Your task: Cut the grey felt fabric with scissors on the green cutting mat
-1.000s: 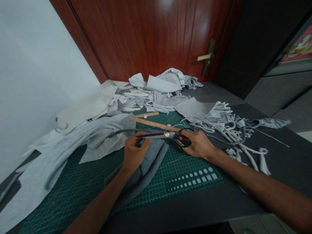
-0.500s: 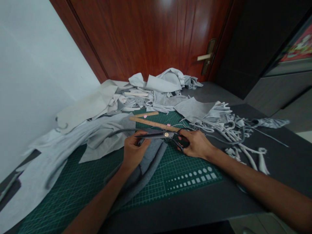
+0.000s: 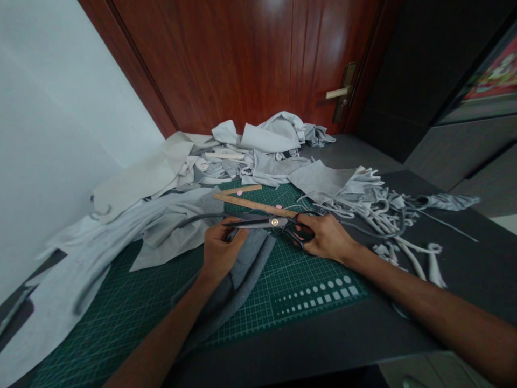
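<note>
My right hand (image 3: 325,235) grips the black handles of a pair of scissors (image 3: 274,222), with the blades pointing left and slightly parted. Closed around dark grey fabric (image 3: 250,258), my left hand (image 3: 221,245) is at the blade tips. From that hand the fabric hangs down toward the table's front edge, partly behind my left forearm. A thin dark grey strip (image 3: 194,218) curves away to the left from my fingers. Where exactly the blades meet the cloth is hidden by my left fingers. Beneath lies a green cutting mat (image 3: 258,307).
Wooden rulers (image 3: 258,205) lie behind the scissors with small pink pieces beside them. Light grey and white cloth (image 3: 157,210) covers the left side. Cloth scraps (image 3: 274,167) are heaped at the back, and thin strips (image 3: 375,210) lie to the right. A brown door (image 3: 242,59) stands behind the table.
The scissor blades have parted a little more. Both hands stay in nearly the same place, and the view has shifted very slightly.
</note>
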The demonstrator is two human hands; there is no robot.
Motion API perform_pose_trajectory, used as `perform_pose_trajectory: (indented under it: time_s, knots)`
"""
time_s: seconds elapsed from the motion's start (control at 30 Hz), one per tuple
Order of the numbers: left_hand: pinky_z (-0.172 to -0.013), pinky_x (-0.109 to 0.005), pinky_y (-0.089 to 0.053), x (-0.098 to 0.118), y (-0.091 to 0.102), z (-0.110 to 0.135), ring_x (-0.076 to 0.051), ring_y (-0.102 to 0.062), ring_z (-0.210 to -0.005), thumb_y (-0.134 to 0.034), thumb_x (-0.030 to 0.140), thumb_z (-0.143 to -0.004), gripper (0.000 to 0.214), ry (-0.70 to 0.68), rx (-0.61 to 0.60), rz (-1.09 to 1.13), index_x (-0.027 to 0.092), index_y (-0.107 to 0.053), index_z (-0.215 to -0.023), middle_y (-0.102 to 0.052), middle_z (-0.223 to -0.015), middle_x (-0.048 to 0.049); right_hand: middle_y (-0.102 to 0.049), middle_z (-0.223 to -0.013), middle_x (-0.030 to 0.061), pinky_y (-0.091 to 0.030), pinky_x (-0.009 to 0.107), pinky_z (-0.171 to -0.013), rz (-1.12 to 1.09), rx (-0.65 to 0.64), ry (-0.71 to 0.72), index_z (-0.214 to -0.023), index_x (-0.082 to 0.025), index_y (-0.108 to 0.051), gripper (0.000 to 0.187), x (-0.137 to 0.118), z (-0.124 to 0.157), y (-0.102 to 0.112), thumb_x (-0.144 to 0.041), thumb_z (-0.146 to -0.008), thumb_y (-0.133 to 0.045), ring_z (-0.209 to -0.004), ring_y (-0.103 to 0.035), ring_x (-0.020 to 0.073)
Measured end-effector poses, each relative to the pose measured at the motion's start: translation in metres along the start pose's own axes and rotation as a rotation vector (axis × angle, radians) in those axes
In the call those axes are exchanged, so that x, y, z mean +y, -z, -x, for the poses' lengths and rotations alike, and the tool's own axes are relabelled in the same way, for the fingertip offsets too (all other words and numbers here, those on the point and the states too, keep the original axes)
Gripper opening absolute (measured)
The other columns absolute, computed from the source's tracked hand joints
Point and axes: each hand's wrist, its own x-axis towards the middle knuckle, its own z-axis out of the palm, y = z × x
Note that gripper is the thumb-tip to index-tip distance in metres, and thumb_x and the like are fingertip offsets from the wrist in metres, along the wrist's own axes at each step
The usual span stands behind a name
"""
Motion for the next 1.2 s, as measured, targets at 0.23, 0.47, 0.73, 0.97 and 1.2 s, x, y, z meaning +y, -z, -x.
perform_pose_trajectory:
  time_s: [0.23,0.47,0.73,0.97,1.2]
  knots:
    - [-0.063,-0.024,-0.057,0.0021,0.0005,0.0002,-0.015,-0.067,-0.063,-0.068,0.018,-0.070,0.004,0.007,-0.021,-0.014,0.018,-0.072,-0.070,-0.073,-0.067,-0.0008,-0.064,-0.068,0.0013,-0.032,0.023,-0.053,-0.023,-0.005,0.001,-0.083,-0.018,-0.060,0.005,0.0012,-0.0002,0.0003,-0.023,-0.084,-0.058,-0.056,-0.054,0.0128]
    - [-0.059,-0.022,-0.054,0.0031,0.0005,0.0004,-0.014,-0.065,-0.062,-0.067,0.019,-0.070,0.006,0.006,-0.019,-0.007,0.017,-0.072,-0.070,-0.073,-0.067,-0.0005,-0.063,-0.067,0.0009,-0.032,0.024,-0.053,-0.022,-0.008,0.001,-0.082,-0.019,-0.059,0.005,0.0006,-0.0001,0.0012,-0.023,-0.085,-0.057,-0.054,-0.053,0.0129]
    - [-0.064,-0.021,-0.055,0.0022,-0.0001,-0.0013,-0.014,-0.068,-0.067,-0.068,0.017,-0.067,0.003,0.033,0.010,0.015,0.017,-0.070,-0.070,-0.072,-0.069,-0.0003,-0.066,-0.071,0.0021,-0.033,0.024,-0.054,0.001,-0.041,-0.026,-0.086,-0.019,-0.059,0.008,-0.0035,0.0000,0.0011,-0.024,-0.081,-0.063,-0.060,-0.057,0.0151]
    - [-0.065,-0.023,-0.056,0.0031,0.0002,-0.0007,-0.014,-0.067,-0.064,-0.069,0.016,-0.067,0.003,0.046,-0.001,0.018,0.017,-0.071,-0.069,-0.072,-0.068,-0.0004,-0.064,-0.068,0.0010,-0.031,0.024,-0.053,-0.014,-0.024,-0.010,-0.085,-0.018,-0.059,0.005,0.0013,0.0011,0.0008,-0.023,-0.085,-0.058,-0.054,-0.052,0.0125]
    - [-0.056,-0.020,-0.050,-0.0008,0.0017,-0.0006,-0.012,-0.063,-0.060,-0.067,0.022,-0.069,0.009,-0.002,-0.014,-0.030,0.016,-0.074,-0.073,-0.071,-0.065,0.0004,-0.062,-0.065,0.0006,-0.030,0.024,-0.053,0.003,-0.020,-0.007,-0.083,-0.018,-0.060,0.004,0.0002,-0.0001,0.0014,-0.019,-0.082,-0.056,-0.054,-0.051,0.0126]
